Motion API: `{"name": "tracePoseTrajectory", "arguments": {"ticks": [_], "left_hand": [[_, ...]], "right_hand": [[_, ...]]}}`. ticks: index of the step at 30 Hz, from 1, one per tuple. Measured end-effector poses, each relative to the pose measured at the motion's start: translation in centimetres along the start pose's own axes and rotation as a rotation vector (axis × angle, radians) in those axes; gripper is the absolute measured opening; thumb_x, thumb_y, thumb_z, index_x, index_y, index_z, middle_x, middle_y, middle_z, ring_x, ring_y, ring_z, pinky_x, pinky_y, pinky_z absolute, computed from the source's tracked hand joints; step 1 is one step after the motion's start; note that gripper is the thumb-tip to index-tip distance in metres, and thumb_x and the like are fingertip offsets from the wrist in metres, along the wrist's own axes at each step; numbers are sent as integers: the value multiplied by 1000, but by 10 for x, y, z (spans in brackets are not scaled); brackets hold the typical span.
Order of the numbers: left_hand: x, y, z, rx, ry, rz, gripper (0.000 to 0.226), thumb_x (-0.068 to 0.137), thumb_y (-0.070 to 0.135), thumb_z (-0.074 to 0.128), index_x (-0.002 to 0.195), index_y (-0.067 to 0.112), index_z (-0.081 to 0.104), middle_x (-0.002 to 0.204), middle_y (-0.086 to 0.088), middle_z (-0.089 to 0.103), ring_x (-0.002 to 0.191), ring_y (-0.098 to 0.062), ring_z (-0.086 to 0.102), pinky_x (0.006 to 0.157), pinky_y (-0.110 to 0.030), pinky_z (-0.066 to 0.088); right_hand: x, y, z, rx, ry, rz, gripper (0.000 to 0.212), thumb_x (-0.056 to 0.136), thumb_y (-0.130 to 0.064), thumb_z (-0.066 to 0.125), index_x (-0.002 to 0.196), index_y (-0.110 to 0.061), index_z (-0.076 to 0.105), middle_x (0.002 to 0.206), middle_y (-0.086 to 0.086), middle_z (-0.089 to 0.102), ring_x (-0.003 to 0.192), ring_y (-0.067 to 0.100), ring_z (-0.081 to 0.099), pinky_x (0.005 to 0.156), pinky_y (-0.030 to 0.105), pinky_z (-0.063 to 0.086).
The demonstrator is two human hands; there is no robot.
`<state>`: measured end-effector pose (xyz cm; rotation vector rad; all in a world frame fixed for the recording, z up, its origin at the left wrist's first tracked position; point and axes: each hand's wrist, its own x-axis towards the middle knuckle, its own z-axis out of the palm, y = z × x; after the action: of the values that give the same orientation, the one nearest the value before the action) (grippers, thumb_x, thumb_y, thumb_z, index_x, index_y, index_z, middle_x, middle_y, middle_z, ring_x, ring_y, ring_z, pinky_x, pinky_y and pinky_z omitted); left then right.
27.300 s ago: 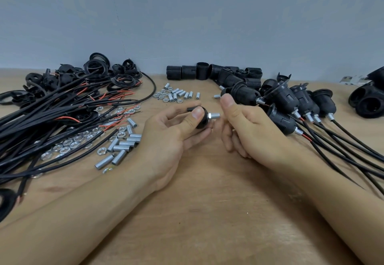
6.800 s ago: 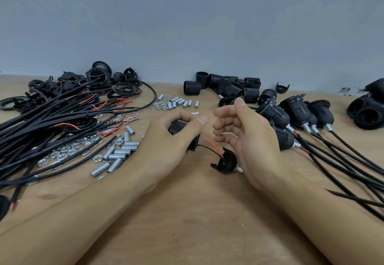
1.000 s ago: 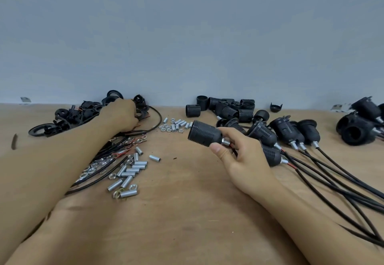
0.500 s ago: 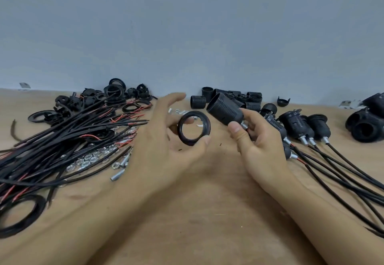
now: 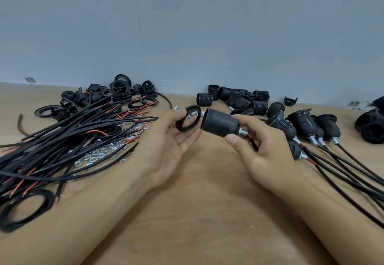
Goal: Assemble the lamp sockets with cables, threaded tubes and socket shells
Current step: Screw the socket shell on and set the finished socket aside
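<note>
My right hand (image 5: 264, 152) grips a black ribbed lamp socket (image 5: 220, 122) by its rear end, where a silver threaded tube (image 5: 242, 132) sticks out; the socket's open mouth points left. My left hand (image 5: 166, 144) pinches a black ring (image 5: 188, 117) between thumb and fingertips, palm up, holding it tilted just left of the socket's mouth. A small gap separates ring and socket. Both hover above the wooden table (image 5: 207, 212).
A heap of black cables with red wires (image 5: 68, 131) lies left, over loose nuts (image 5: 95, 154). More rings and caps (image 5: 116, 94) sit at back left, loose socket shells (image 5: 241, 98) at back centre. Assembled sockets with cables (image 5: 307, 127) lie right.
My left hand reached to the ring pile at back left, came back with a ring, and now holds it close to the socket's mouth. The socket has tilted lower and more level.
</note>
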<state>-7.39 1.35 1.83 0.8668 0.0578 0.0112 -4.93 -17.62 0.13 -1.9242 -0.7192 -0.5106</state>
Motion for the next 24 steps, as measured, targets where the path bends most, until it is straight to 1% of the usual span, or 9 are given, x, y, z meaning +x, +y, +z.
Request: {"name": "tracePoseTrajectory", "arguments": {"ticks": [2, 4, 9, 12, 14, 18, 20, 22, 24], "left_hand": [[0, -3, -2, 49, -50, -45, 9, 76, 17, 65, 79, 13, 73, 87, -6, 72, 94, -22, 69, 92, -37, 57], [-1, -4, -3, 105, -100, -86, 13, 74, 20, 67, 85, 16, 73, 97, -7, 72, 101, -24, 67, 96, -38, 52], [3, -6, -7, 302, -55, 64, 22, 71, 24, 70, 89, 14, 61, 103, -11, 70, 95, -20, 65, 87, -30, 55], [2, -6, -11, 363, -99, 132, 41, 73, 26, 68, 113, 17, 64, 102, -11, 73, 90, -22, 70, 86, -31, 57], [1, -4, -12, 415, -150, 145, 47, 75, 29, 66, 121, 21, 65, 103, -8, 73, 88, -21, 70, 84, -30, 57], [1, -2, -14, 528, -180, 118, 52, 70, 45, 65, 114, 18, 69, 94, -6, 72, 77, -20, 68, 72, -25, 56], [1, -2, -16, 551, -182, 89, 51, 68, 50, 65, 106, 16, 71, 86, -7, 72, 70, -19, 66, 64, -24, 55], [0, -1, -17, 567, -193, 79, 52, 68, 52, 65, 105, 15, 72, 86, -8, 71, 67, -18, 65, 63, -24, 53], [1, 3, -20, 584, -208, 100, 53, 69, 47, 73, 113, 17, 71, 98, -11, 70, 74, -17, 66, 68, -26, 55]], "right_hand": [[0, 0, 1, -19, -18, -5, 36, 86, -13, 74, 111, -37, 62, 91, -9, 72, 75, 26, 65, 71, 32, 50], [1, 2, 0, -60, -6, -41, 41, 83, -11, 76, 113, -36, 62, 91, -6, 72, 73, 31, 64, 71, 33, 49], [3, 6, -4, -222, 55, -188, 43, 79, -11, 81, 120, -16, 68, 79, 9, 67, 61, 22, 52, 63, 28, 46], [3, 6, -6, -311, 93, -322, 41, 77, -11, 79, 117, -5, 69, 69, 7, 61, 60, 14, 45, 62, 16, 40], [3, 7, -7, -387, 105, -413, 41, 77, -9, 78, 116, 0, 69, 71, 8, 63, 61, 13, 48, 61, 16, 39], [2, 8, -9, -562, 117, -535, 39, 82, -7, 76, 119, 1, 68, 85, 11, 70, 66, 26, 61, 58, 28, 47], [1, 7, -10, -605, 97, -573, 37, 86, -9, 73, 120, 1, 67, 87, 10, 70, 67, 26, 62, 57, 32, 51], [1, 6, -11, -597, 50, -577, 36, 85, -13, 74, 118, 2, 69, 85, 6, 69, 66, 19, 58, 60, 23, 47], [0, 5, -11, -490, -28, -473, 34, 85, -23, 73, 112, -2, 72, 80, 1, 65, 66, 8, 48, 64, 13, 39]]}}
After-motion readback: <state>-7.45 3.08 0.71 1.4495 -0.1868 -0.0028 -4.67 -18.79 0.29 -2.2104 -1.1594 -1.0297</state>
